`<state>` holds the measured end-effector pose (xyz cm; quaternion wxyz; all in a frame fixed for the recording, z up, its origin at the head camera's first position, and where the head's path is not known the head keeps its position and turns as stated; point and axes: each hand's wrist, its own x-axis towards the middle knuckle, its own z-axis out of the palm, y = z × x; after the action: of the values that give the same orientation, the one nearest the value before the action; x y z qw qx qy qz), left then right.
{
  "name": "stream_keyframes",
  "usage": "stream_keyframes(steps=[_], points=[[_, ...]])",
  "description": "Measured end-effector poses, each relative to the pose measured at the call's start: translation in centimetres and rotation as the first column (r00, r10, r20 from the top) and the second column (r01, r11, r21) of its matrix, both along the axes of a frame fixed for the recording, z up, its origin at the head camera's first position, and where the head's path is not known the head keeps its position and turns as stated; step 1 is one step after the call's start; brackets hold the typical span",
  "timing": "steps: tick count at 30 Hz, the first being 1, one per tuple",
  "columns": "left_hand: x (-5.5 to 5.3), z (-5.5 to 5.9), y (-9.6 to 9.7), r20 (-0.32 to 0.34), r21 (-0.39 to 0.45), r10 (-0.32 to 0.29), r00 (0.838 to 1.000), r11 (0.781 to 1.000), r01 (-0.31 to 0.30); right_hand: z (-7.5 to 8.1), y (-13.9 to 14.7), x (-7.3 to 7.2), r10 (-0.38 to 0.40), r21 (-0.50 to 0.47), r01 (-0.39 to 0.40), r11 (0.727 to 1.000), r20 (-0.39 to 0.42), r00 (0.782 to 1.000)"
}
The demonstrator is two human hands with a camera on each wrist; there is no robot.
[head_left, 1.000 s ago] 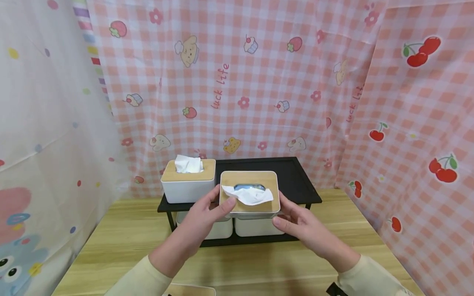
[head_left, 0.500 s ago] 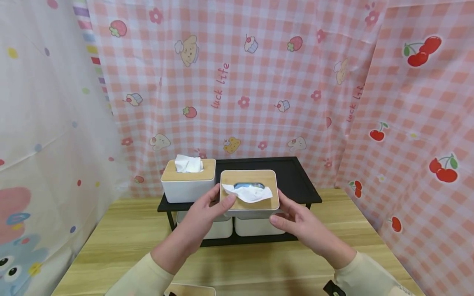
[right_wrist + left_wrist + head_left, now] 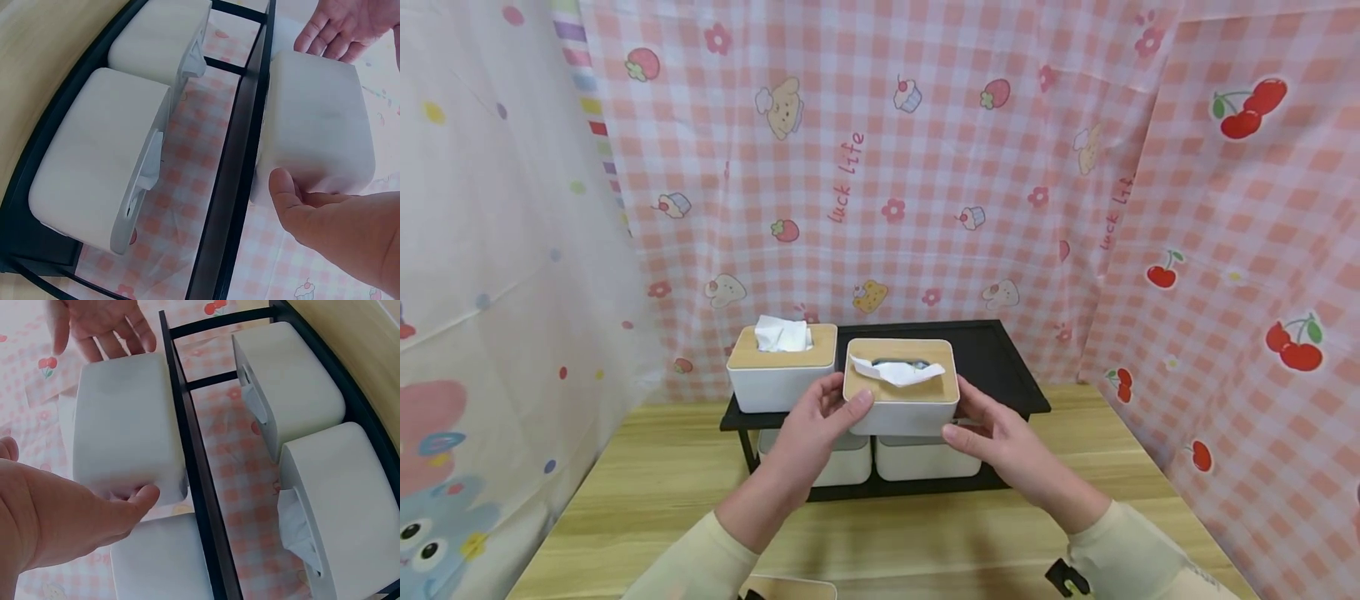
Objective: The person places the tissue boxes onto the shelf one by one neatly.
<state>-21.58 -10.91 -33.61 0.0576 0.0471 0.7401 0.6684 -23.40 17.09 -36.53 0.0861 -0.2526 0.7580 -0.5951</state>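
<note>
A white tissue box (image 3: 898, 417) with a wood-look lid and a tissue poking from its slot is between my two hands, at the front of the black rack's upper shelf (image 3: 988, 367). My left hand (image 3: 801, 433) grips its left end, thumb at the front corner. My right hand (image 3: 1007, 442) holds the opposite end, fingers along the side. Both wrist views show the held box (image 3: 128, 419) between the hands, its white side towards the camera. Whether it touches the shelf I cannot tell. A similar tissue box (image 3: 782, 387) stands on the shelf to its left.
On the rack's lower level sit two more white tissue boxes, one left (image 3: 846, 467) and one right (image 3: 925, 462). Another box lid (image 3: 797, 589) shows at the bottom edge of the wooden table (image 3: 647, 500). Patterned curtains (image 3: 887, 167) enclose the back and sides.
The held box has tipped towards level, so more of its white front wall shows and its lid looks narrower. It has shifted slightly away from me and left, with both hands following.
</note>
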Motion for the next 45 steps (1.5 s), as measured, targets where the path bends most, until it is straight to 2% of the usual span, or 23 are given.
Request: stream_keyframes(steps=[5, 10, 16, 21, 26, 33, 39, 45], points=[[-0.2, -0.4, 0.1, -0.015, 0.026, 0.007, 1.0, 1.0, -0.007, 0.1, -0.1, -0.2, -0.045, 0.004, 0.045, 0.999, 0.013, 0.999], [-0.2, -0.7, 0.2, -0.051, 0.022, 0.005, 0.999, 1.0, -0.004, 0.0, -0.1, -0.4, -0.051, -0.005, 0.051, 0.999, 0.015, 0.999], [-0.2, -1.0, 0.3, -0.063, -0.027, 0.003, 0.998, 1.0, -0.005, -0.3, -0.2, -0.6, -0.041, -0.018, 0.041, 0.999, 0.006, 0.999], [-0.2, -1.3, -0.1, -0.055, -0.089, 0.01, 0.998, 0.996, -0.015, -0.4, -0.2, -0.6, -0.101, 0.024, 0.102, 0.994, -0.038, 0.994], [0.1, -1.6, -0.5, -0.048, -0.108, 0.024, 0.999, 0.994, -0.03, -0.4, -0.1, -0.4, -0.15, 0.064, 0.153, 0.986, -0.044, 0.988], [0.5, -1.7, -0.7, -0.077, -0.119, 0.048, 0.996, 0.991, -0.057, -0.5, 0.1, -0.5, -0.16, 0.065, 0.164, 0.984, -0.052, 0.986], [0.6, -1.7, -0.9, -0.081, -0.137, 0.044, 0.996, 0.989, -0.055, -0.6, 0.3, -0.5, -0.146, 0.067, 0.149, 0.987, -0.058, 0.988], [0.4, -1.6, -0.9, -0.078, -0.138, 0.033, 0.996, 0.989, -0.044, -0.6, 0.0, -0.7, -0.163, 0.089, 0.169, 0.982, -0.067, 0.984]])
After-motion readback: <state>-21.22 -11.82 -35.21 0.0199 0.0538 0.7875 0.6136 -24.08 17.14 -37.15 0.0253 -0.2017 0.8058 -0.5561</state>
